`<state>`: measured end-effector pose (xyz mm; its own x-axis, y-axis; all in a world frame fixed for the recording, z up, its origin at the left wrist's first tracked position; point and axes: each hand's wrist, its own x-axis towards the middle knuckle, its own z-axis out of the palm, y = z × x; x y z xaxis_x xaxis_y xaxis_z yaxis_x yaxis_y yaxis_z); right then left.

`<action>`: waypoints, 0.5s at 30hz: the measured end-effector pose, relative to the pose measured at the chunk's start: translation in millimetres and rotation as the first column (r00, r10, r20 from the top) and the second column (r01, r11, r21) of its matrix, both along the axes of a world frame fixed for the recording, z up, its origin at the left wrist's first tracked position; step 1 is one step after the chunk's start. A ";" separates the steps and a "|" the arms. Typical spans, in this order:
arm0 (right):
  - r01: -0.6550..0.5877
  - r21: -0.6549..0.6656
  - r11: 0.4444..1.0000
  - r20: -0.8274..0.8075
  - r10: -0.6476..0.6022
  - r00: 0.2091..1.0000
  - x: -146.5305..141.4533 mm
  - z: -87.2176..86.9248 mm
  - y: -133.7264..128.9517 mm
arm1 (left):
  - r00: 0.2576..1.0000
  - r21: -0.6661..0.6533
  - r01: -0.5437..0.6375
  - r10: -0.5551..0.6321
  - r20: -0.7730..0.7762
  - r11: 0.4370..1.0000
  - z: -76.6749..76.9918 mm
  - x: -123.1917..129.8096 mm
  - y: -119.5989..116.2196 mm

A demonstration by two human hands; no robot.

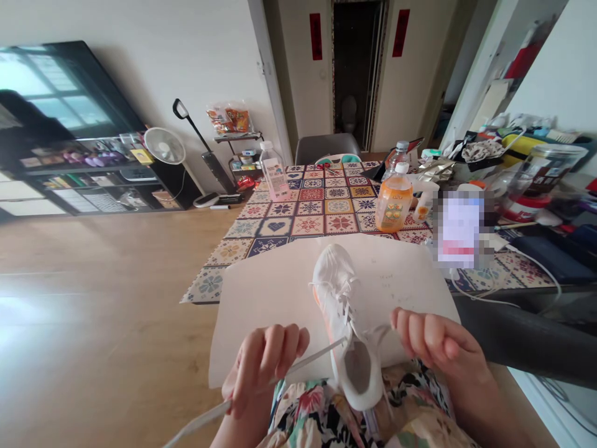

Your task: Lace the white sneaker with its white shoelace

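Observation:
A white shoe [333, 305] with an orange edge lies on a large white sheet [265, 292], toe pointing away from me and heel at my lap. Its lace runs out to both sides from the top of the tongue. On the left, my left hand [268, 364] is closed around one lace [317, 354], whose loose end trails down to the lower left. My right hand [436, 339], right of the shoe opening, is closed on the other lace [379, 335]. Both hands are raised beside the shoe without touching its body.
The sheet overlaps the near part of a patterned table [310, 208]. Toward the back stand a pink-bottomed bottle [276, 177] and an orange bottle [394, 202]. A lit phone [459, 230], a cable [485, 298] and clutter fill the right side. A grey chair [326, 148] stands beyond.

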<state>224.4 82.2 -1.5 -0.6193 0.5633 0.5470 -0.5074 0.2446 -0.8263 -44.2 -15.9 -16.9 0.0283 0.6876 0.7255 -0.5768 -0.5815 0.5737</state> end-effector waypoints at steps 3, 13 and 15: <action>0.076 0.145 0.986 0.290 -0.116 0.950 -4.2 -0.2 6.0 | 0.983 0.051 0.128 -0.120 -0.137 0.990 -15.8 -12.5 1.3; -0.018 0.216 0.976 0.485 -0.091 0.870 -28.1 -5.8 9.6 | 0.985 0.049 0.077 -0.068 -0.156 0.996 -34.2 -28.2 -4.1; -0.051 0.135 0.989 0.450 -0.016 0.893 -24.3 -2.0 11.1 | 0.979 -0.092 -0.033 0.014 -0.205 0.995 -42.6 -35.1 -7.2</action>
<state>200.1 93.4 -3.5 -0.8261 0.4887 0.2805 -0.0957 0.3688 -0.9245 -79.3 -23.1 -59.5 0.1522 0.7550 0.6378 -0.4285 -0.5311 0.7309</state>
